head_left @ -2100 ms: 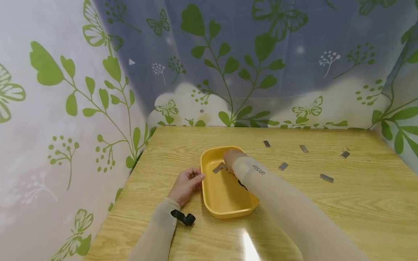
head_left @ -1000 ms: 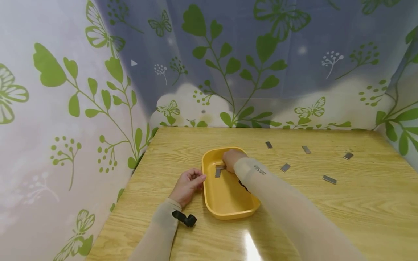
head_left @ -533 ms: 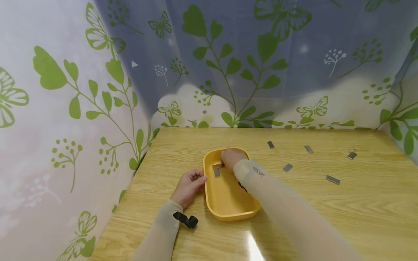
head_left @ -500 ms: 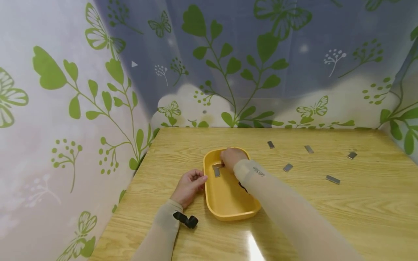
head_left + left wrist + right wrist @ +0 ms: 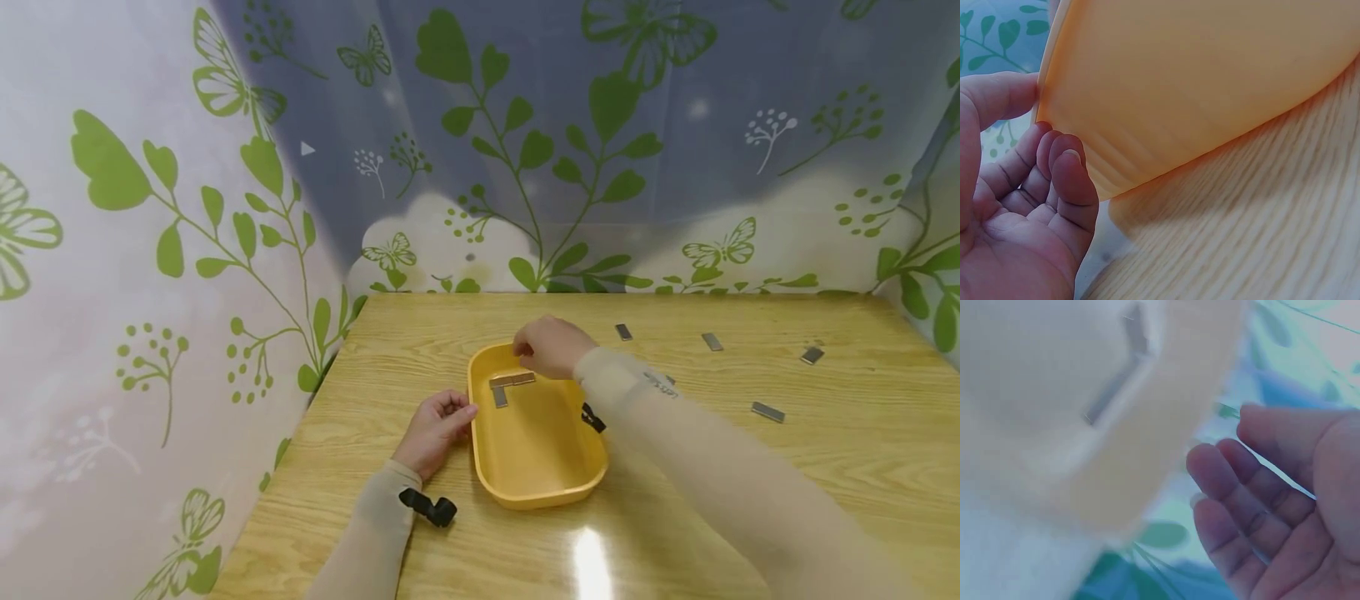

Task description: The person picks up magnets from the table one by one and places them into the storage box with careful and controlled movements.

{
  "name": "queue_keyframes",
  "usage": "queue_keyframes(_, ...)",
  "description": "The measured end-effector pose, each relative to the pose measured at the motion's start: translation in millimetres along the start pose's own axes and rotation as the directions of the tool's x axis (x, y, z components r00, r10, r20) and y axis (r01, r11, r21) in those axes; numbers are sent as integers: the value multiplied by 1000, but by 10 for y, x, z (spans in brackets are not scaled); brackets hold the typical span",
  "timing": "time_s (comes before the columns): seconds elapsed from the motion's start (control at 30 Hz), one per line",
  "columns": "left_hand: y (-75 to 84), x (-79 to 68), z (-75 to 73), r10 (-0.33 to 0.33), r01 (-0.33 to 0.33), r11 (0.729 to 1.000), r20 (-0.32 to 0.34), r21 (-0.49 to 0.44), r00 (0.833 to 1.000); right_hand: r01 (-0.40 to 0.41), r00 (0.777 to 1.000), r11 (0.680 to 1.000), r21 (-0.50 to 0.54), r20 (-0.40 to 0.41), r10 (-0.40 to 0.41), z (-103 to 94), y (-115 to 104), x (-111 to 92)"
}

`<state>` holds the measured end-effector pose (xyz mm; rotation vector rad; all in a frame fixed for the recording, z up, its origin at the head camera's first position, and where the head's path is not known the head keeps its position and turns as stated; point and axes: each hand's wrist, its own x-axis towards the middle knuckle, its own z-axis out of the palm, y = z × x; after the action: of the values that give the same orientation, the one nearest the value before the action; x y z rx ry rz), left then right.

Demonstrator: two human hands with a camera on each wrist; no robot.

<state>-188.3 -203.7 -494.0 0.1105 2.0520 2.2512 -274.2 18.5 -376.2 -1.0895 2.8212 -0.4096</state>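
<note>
A yellow plastic tray (image 5: 536, 467) stands on the wooden table. Inside it, towards the far end, lie a few small grey rectangular blocks (image 5: 501, 397), two of them in a row along the far wall. My left hand (image 5: 435, 429) holds the tray's left side; in the left wrist view, the thumb touches the rim and curled fingers rest on the outer wall. Above the tray's far right corner is my right hand (image 5: 555, 346), loosely curled. Nothing shows between its fingers in the right wrist view, where the tray and blocks (image 5: 1113, 394) are blurred.
More grey blocks lie scattered on the table to the right, among them one at the back (image 5: 623, 332) and one nearer (image 5: 767, 412). Another (image 5: 670, 381) is mostly hidden behind my right sleeve. Patterned cloth (image 5: 570, 208) hangs behind the table.
My right hand has let go of a block, which now lies in the row, and has risen up and right out of the tray. My left hand stays on the tray's side.
</note>
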Motion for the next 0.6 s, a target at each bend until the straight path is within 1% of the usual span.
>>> queue_keyframes(0.07, -5, 2, -7, 3, -2, 1000, 4, 0, 1000, 26, 1000, 998, 49, -18, -25, -161, 70, -161)
queue_keyframes(0.13, -10, 3, -9, 7, -7, 1000, 4, 2, 1000, 37, 999, 996, 81, -41, -34, -287, 192, -347)
queue_keyframes(0.27, -29, 27, 1, 13, -13, 1000, -2, 14, 1000, -5, 997, 993, 122, -81, 15, -468, 538, -814)
queue_keyframes(0.37, -43, 49, 10, 15, -15, 1000, -4, 15, 1000, -83, 991, 986, 143, -96, 98, -546, 826, -1212)
queue_keyframes(0.43, -46, 49, 12, 15, -15, 1000, -3, 12, 1000, -141, 982, 978, 151, -106, 158, -561, 1015, -1473)
queue_keyframes(0.53, -38, 32, 7, 8, -8, 1000, -1, 4, 1000, -222, 964, 963, 152, -113, 240, -522, 1295, -1829)
queue_keyframes(0.6, -26, 16, -2, 2, -2, 1000, 1, 3, 1000, -270, 950, 951, 152, -116, 289, -471, 1468, -2027)
